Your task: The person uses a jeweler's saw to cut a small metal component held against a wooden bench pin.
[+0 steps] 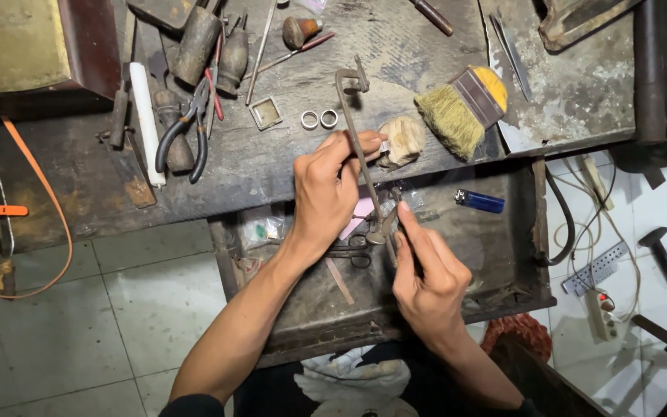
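Nearest, the left hand [324, 193] pinches a small ring [384, 146] with fingers pressed together, just below two loose rings [319, 119] on the workbench [272, 162], while right of it the right hand [426, 270] grips the jeweller's saw [364, 154] handle, fingers curled, the blue lighter [479, 201] further right.

A: How are the 2 arms placed?
B: Both forearms rise from the bottom edge, bare, and come close together at the middle.
A: And the hands?
B: The left hand [326, 189] is higher, fingers curled in a pinch. The right hand [426, 270] is lower, fingers closed, forefinger stretched upward.
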